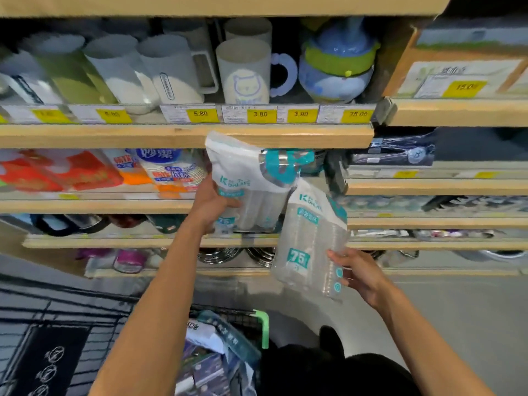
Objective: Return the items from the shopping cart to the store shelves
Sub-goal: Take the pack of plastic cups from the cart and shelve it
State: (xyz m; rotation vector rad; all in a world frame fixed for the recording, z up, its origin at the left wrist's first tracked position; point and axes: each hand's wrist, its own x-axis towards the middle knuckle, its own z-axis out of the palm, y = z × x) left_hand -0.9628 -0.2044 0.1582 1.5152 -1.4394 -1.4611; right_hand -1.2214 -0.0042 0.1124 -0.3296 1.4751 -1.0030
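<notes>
Two clear plastic packs of disposable cups with teal and white labels are held up before the wooden shelves. My left hand [213,202] grips the upper pack [251,178] at its left side, its top overlapping the shelf edge [183,135]. Lower and to the right, my right hand [358,271] holds the second pack [310,241] by its lower right edge; a "75" is printed on it. The two packs touch or overlap near the middle. The shopping cart [245,321] sits below, with several packaged items inside.
The upper shelf carries mugs [243,72], pitchers and a blue-green kids' bottle [337,67] behind yellow price tags. Paper-goods packs [160,170] sit left of the upper pack. Lower shelves hold steel bowls [237,254]. A cardboard box [460,67] stands upper right. Grey floor lies on the right.
</notes>
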